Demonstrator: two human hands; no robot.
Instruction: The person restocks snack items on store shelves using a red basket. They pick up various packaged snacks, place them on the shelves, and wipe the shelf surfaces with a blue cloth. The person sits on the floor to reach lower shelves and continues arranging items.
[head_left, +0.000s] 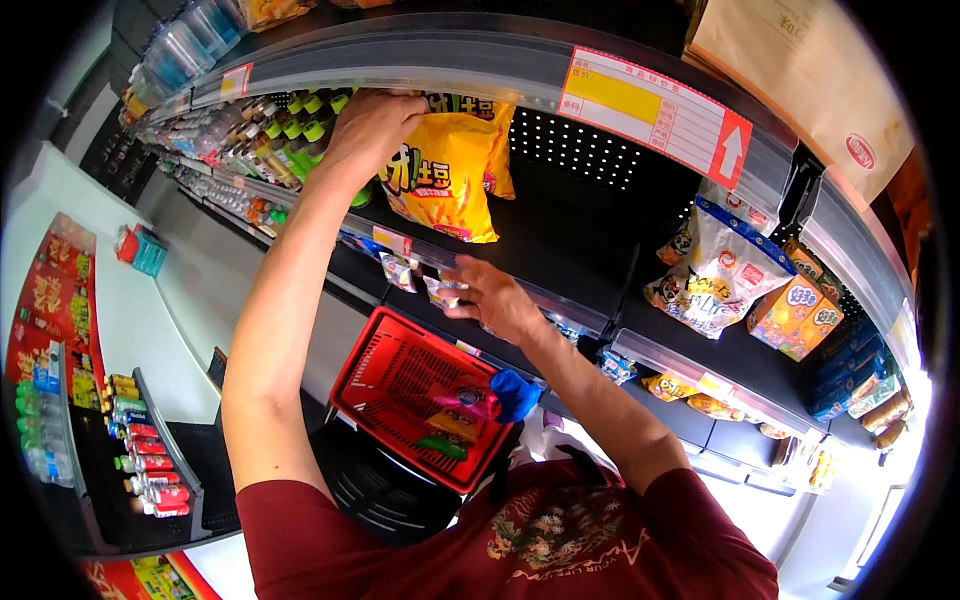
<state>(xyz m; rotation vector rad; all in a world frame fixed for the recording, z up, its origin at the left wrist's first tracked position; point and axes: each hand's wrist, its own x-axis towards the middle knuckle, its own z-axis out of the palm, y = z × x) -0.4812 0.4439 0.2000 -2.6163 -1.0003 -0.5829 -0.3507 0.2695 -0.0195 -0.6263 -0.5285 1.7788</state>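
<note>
My left hand (382, 124) is at the upper left corner of a yellow potato-snack bag (442, 180) on a black shelf, its fingers curled over the bag's top edge and partly hidden. Behind that bag stands another yellow bag (501, 150) of the same kind. Lower and to the right, my right hand (499, 296) is in front of the shelf's front edge, fingers spread and holding nothing. Below it a red plastic shopping basket (390, 319) contains a few snack packets (454, 424) and a blue item (515, 395).
Green-capped bottles (304, 127) stand left of the yellow bags. To the right are a white snack bag (724, 270) and an orange box (795, 315). A clear price rail (480, 56) crosses above my hands. Across the aisle, a shelf carries several bottles (154, 461).
</note>
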